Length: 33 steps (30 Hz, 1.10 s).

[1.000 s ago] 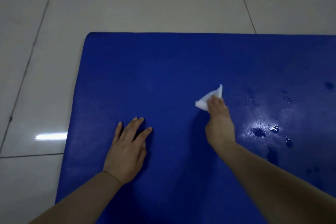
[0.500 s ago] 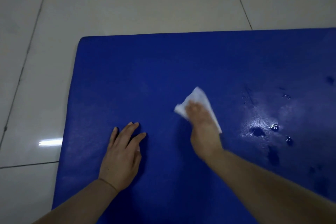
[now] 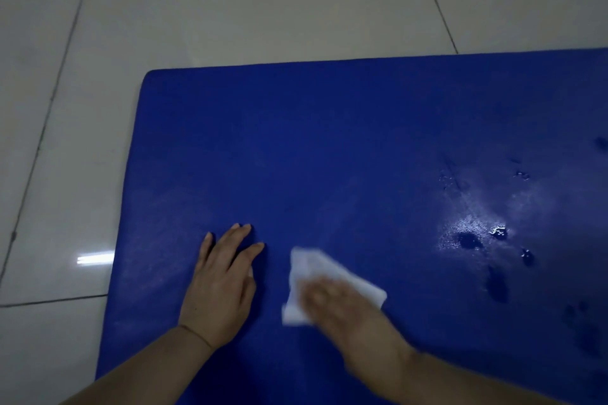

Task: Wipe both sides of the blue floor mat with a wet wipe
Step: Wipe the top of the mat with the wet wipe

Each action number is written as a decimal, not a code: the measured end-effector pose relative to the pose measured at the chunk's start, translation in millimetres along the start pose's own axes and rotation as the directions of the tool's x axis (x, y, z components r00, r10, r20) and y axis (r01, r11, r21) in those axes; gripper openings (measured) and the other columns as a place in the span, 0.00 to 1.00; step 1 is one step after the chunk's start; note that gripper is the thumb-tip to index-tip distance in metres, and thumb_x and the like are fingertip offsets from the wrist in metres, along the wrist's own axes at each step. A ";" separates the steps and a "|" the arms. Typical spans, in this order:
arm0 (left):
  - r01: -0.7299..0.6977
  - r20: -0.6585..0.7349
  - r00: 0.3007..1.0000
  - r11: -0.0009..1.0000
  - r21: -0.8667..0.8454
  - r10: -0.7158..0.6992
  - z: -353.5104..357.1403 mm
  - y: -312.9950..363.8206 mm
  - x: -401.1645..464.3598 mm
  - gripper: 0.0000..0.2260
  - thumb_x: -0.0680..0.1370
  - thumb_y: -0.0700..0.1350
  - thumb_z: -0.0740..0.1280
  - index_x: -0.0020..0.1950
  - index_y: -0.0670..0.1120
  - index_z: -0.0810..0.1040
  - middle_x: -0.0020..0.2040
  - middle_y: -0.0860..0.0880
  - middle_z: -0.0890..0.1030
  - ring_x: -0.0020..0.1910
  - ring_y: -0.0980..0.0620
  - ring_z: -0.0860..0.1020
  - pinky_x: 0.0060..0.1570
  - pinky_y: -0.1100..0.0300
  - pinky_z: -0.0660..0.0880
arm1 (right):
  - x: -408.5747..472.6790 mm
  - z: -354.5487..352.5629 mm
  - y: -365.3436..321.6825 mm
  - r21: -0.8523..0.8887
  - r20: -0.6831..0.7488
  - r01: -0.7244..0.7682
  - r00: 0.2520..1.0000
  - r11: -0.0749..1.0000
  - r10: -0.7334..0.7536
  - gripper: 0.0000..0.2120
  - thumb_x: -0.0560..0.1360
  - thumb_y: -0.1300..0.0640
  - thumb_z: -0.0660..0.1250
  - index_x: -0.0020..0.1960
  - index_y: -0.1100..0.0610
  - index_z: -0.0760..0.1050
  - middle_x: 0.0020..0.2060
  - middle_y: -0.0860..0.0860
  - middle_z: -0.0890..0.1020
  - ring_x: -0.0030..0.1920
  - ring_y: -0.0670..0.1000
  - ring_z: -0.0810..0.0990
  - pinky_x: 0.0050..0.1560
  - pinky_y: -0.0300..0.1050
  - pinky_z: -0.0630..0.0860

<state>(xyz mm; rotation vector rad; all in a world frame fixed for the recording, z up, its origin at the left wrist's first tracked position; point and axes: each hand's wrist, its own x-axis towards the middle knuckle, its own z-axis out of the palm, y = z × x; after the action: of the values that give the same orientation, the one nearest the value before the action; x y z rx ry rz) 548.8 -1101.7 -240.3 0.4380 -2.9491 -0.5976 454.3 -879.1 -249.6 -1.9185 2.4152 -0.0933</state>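
Observation:
The blue floor mat [image 3: 329, 141] lies flat on the tiled floor and fills most of the view. My left hand [image 3: 220, 286] rests palm down on the mat near its left side, fingers straight and spread. Just to its right, my right hand [image 3: 342, 312] lies flat on a white wet wipe [image 3: 309, 270] and presses it against the mat. That hand is blurred by motion. The wipe's corners stick out above and to the right of the fingers.
A shiny wet patch with dark droplets [image 3: 473, 233] covers the mat's right part. Pale floor tiles [image 3: 230, 3] with dark grout lines surround the mat at the back and left. A bright light reflection [image 3: 95, 259] shows on the tile beside the mat's left edge.
My right hand has dragged the wipe toward me and to the left, ending close beside my left hand. The left hand has stayed put on the mat.

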 end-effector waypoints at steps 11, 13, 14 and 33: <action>-0.011 -0.005 1.000 1.000 -0.024 0.011 0.6 -0.5 -1.2 0.17 0.77 0.42 0.52 0.65 0.47 0.69 0.70 0.46 0.67 0.71 0.47 0.65 0.73 0.46 0.51 | 27.2 -7.1 50.9 0.046 -0.153 -0.334 0.929 0.941 0.337 0.34 0.76 0.61 0.47 0.76 0.54 0.33 0.77 0.59 0.48 0.76 0.50 0.49 0.74 0.38 0.40; -0.010 -0.003 1.000 1.000 -0.011 0.010 -0.2 -0.5 -0.3 0.17 0.77 0.42 0.52 0.65 0.47 0.68 0.70 0.46 0.67 0.71 0.47 0.65 0.73 0.46 0.52 | -3.1 4.0 5.5 0.065 -0.059 -0.055 0.997 0.996 0.059 0.43 0.68 0.61 0.56 0.76 0.62 0.37 0.77 0.58 0.48 0.75 0.55 0.53 0.74 0.47 0.46; -0.009 -0.002 1.000 1.000 -0.008 0.009 -0.5 -0.4 0.2 0.17 0.77 0.42 0.52 0.65 0.47 0.68 0.70 0.45 0.67 0.71 0.47 0.65 0.73 0.46 0.52 | -11.6 4.7 1.6 0.087 0.019 0.018 1.000 0.996 -0.019 0.45 0.66 0.60 0.58 0.77 0.61 0.39 0.77 0.57 0.48 0.73 0.54 0.57 0.72 0.48 0.48; 0.000 0.010 1.000 1.000 -0.003 0.000 -0.1 -0.7 0.5 0.18 0.77 0.42 0.52 0.63 0.43 0.74 0.70 0.45 0.68 0.71 0.46 0.65 0.73 0.47 0.51 | 16.9 -10.8 50.6 0.253 0.059 -0.463 0.884 0.850 0.464 0.26 0.78 0.70 0.55 0.74 0.72 0.51 0.76 0.53 0.58 0.76 0.53 0.54 0.75 0.43 0.52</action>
<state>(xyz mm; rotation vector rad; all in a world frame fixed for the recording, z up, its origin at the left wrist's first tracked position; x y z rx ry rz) 548.5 -1102.4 -240.5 0.4362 -2.9572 -0.6052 400.5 -884.0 -243.0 -1.1892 2.6340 -0.3692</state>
